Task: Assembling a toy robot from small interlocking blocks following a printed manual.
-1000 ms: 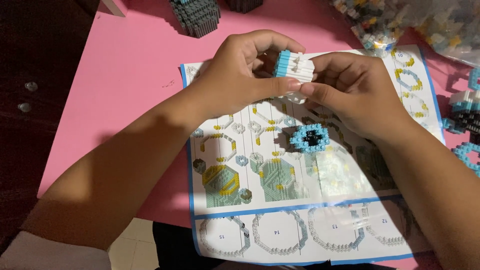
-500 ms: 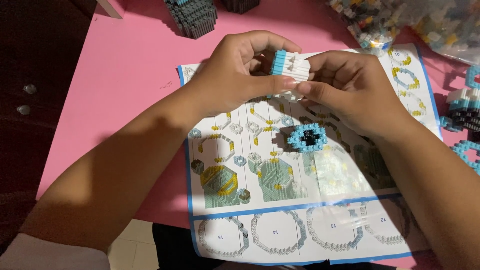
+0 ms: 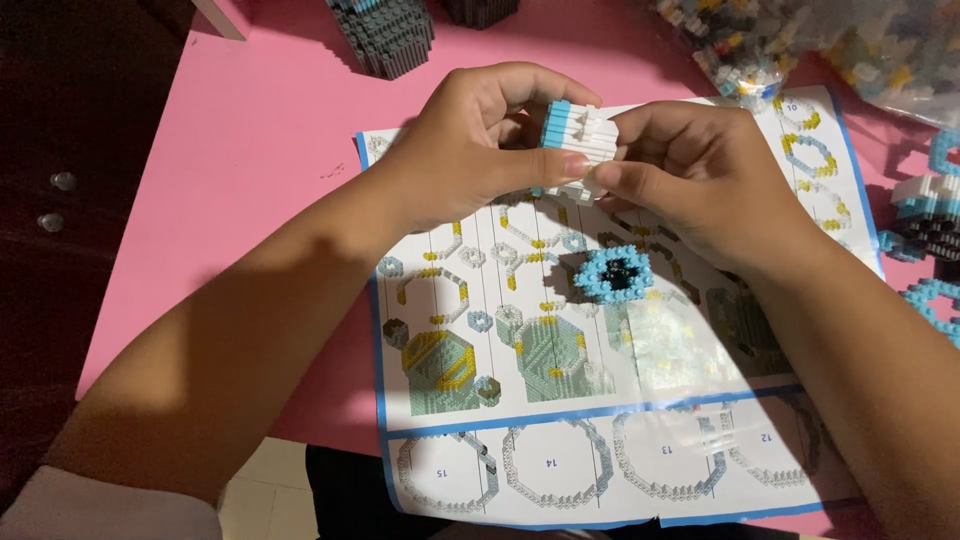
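You had the little white-and-blue brick block (image 3: 578, 150) pinched between both hands up in the upper middle of the frame, right above the top edge of the instruction sheet (image 3: 600, 400). Your left hand (image 3: 470, 150) was closed on it from the left, thumb pressed along its front, and your right hand (image 3: 700, 180) was closed on it from the right, fingers curled around the back.

Progress-wise, I'd say you were somewhere in the middle. The block looked like a short stack of white layers with one light blue edge, so only a small chunk was built. A finished-looking blue ring with a black centre (image 3: 612, 275) sat on the sheet just below your hands, waiting. At the right edge there were more blue and white sections (image 3: 930, 210), and a dark grey studded piece (image 3: 385, 35) sat at the top of the frame. Bags of loose bricks (image 3: 800, 40) in the upper right were still pretty full, so plenty was left.

Materials: tiny hard plastic bricks, knobbly with studs, glossy paper sheet catching glare, crinkly clear bags, and a smooth matte pink desk (image 3: 250, 150).
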